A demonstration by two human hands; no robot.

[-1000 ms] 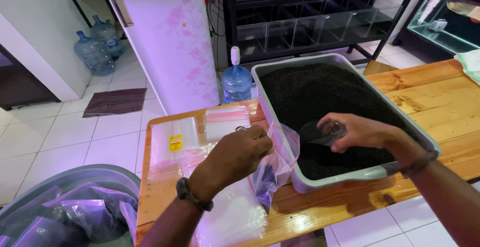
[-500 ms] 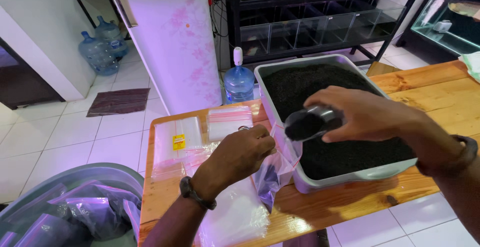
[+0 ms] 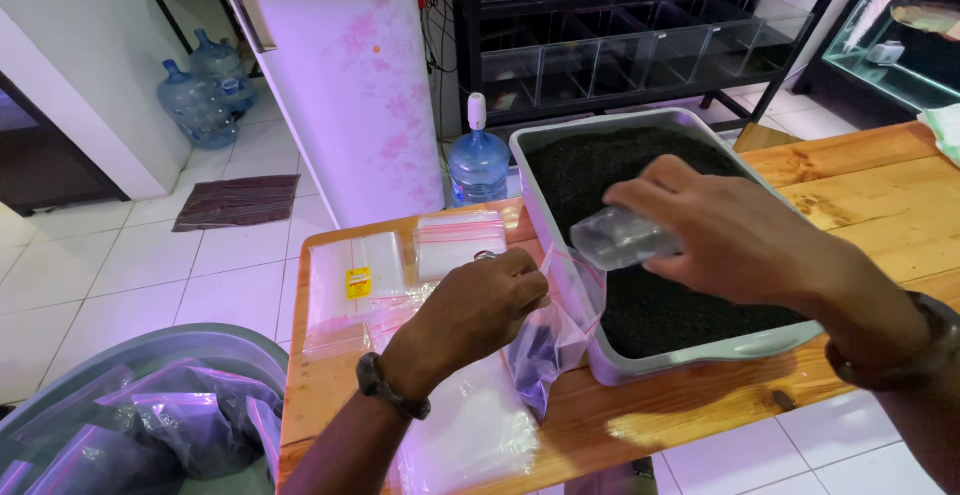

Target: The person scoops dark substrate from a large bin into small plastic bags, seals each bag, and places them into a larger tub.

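Holding a small clear cup [image 3: 622, 238] tipped on its side over the grey tub [image 3: 700, 350] of dark soil, the right hand [image 3: 735, 235] sits just right of the open bag [image 3: 555, 330] that the left hand [image 3: 480, 305] pinches against the tub's rim at the desk [image 3: 880, 205] edge.

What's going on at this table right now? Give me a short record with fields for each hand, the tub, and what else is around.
left hand: holds open the top of a small clear zip bag beside the tub
right hand: holds a clear plastic scoop tipped over the bag's opening
tub: grey, rectangular, filled with dark granular material
table: wooden, with stacks of empty zip bags
lower left: a bin with filled bags
floor: water jugs, white tiles
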